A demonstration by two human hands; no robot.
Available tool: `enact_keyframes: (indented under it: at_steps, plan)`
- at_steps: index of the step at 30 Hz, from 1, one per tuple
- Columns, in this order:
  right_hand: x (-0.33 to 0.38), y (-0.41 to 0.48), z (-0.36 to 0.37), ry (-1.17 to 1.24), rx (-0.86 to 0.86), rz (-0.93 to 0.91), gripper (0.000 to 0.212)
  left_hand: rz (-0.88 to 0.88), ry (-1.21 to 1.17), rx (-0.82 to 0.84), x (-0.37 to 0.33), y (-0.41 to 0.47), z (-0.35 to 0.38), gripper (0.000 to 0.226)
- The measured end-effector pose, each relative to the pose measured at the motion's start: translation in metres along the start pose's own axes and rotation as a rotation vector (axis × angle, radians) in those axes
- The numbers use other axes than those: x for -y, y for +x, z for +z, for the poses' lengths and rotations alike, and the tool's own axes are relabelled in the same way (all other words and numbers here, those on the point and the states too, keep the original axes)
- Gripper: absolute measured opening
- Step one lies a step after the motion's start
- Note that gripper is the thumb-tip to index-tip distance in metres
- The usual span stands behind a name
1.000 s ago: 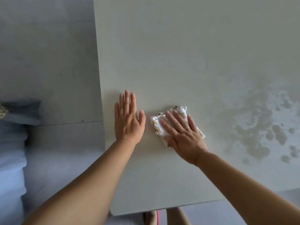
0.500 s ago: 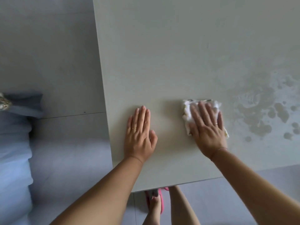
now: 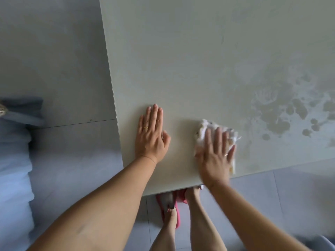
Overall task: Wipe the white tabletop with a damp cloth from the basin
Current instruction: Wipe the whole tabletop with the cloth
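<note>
The white worktop [image 3: 181, 60] carries a crumpled white cloth [image 3: 206, 127] near its front edge. The right hand [image 3: 215, 156] presses flat on the cloth. The left hand [image 3: 151, 138] lies flat just beside it. Wet patches [image 3: 279, 113] cover the right portion.

Soft, even daylight; faint shadows beneath the hands. Motion blur smears the right hand [image 3: 215, 156]; wide-angle distortion bends the frame edges.

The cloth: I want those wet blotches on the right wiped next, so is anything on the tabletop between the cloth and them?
Nothing visible. The right hand presses flat on the cloth, and only bare tabletop lies between it and the wet blotches. The left hand rests flat on the other side.
</note>
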State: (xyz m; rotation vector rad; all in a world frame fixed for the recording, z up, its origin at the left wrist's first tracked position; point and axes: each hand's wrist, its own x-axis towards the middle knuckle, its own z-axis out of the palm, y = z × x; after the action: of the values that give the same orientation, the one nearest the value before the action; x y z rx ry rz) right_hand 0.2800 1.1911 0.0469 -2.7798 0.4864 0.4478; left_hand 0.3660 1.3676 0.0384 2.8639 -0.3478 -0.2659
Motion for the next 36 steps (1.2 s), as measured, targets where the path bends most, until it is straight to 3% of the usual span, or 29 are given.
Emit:
enact_keyframes:
  at_steps: [3,6,7,9,11,12,15,18,20,23,26,28,32,34,36]
  plan:
    - [0.027,-0.052,0.024,-0.072,0.044,-0.312,0.064,0.004,0.029,0.014,-0.001,0.0,-0.002,0.068]
    - [-0.011,-0.043,0.009,-0.213,0.09,-0.614,0.059,0.009,0.036,0.028,0.001,0.001,-0.002,0.068]
    - [-0.03,-0.033,0.004,-0.238,0.081,-0.594,0.059,0.011,0.036,0.035,0.001,0.001,-0.001,0.069]
    - [-0.057,-0.019,-0.008,-0.147,0.071,-0.302,0.059,0.0,0.044,0.042,0.0,0.001,0.0,0.069]
    - [-0.051,-0.024,-0.005,-0.036,0.02,-0.028,0.06,-0.024,0.053,0.033,-0.001,0.001,0.001,0.07]
    - [-0.038,-0.033,0.002,-0.016,0.019,0.01,0.061,-0.03,0.053,0.035,-0.001,0.001,0.001,0.071]
    - [-0.009,-0.072,0.023,-0.057,0.083,-0.263,0.066,-0.034,0.045,0.055,-0.002,0.001,0.001,0.071]
    - [-0.037,-0.065,0.015,-0.163,0.059,-0.52,0.062,-0.086,0.037,0.031,-0.009,0.003,0.0,0.068]
    - [-0.069,-0.045,0.002,-0.159,0.028,-0.424,0.062,-0.098,0.025,0.0,-0.022,0.001,0.0,0.068]
    - [-0.112,-0.015,-0.021,-0.12,0.011,-0.122,0.061,-0.058,-0.035,-0.017,-0.057,-0.005,0.005,0.07]
    - [-0.112,-0.009,-0.026,-0.069,-0.012,0.019,0.065,-0.024,-0.066,-0.018,-0.099,-0.007,0.02,0.067]
    - [-0.095,-0.021,-0.019,-0.057,0.008,-0.05,0.065,-0.034,-0.072,-0.021,-0.121,-0.007,0.032,0.065]
    - [-0.124,-0.017,-0.026,-0.191,0.06,-0.498,0.058,-0.074,0.004,-0.054,-0.129,-0.009,0.047,0.064]
    - [-0.159,0.009,-0.042,-0.232,0.032,-0.472,0.059,-0.065,0.029,-0.064,-0.128,-0.008,0.05,0.065]
    - [-0.18,0.03,-0.054,-0.175,0.006,-0.242,0.061,-0.063,0.044,-0.069,-0.128,-0.008,0.051,0.068]
